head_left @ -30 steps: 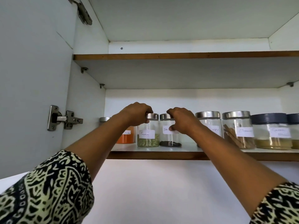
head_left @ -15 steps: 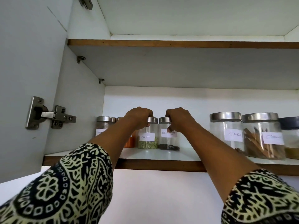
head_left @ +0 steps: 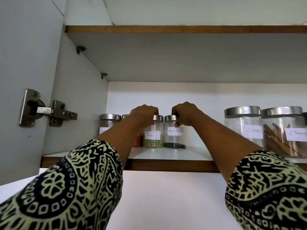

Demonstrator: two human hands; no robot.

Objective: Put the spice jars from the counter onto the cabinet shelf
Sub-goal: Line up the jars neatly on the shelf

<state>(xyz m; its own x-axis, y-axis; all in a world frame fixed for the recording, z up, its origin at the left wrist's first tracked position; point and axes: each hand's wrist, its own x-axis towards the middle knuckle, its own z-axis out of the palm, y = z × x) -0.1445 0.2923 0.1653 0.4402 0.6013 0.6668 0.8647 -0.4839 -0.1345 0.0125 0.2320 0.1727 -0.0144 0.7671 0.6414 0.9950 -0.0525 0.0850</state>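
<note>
Two small glass jars with steel lids stand side by side on the lower cabinet shelf (head_left: 196,155). The fennel jar (head_left: 153,138), with green seeds, has my left hand (head_left: 144,112) gripping its lid from above. The black pepper jar (head_left: 174,138), with dark grains at the bottom, has my right hand (head_left: 186,113) closed around its lid. Both jars rest upright on the shelf, nearly touching each other. An orange-filled jar (head_left: 137,141) is mostly hidden behind my left forearm.
A steel-lidded jar (head_left: 108,122) stands far left by the cabinet wall. Larger jars labelled Cloves (head_left: 244,125) and one with cinnamon sticks (head_left: 284,133) stand at the right. The open door with its hinge (head_left: 48,112) is at the left; an upper shelf (head_left: 182,29) is overhead.
The view has closed in on the cabinet and tilted up. Both hands stay on the lids of the two jars, which sit slightly deeper on the shelf.
</note>
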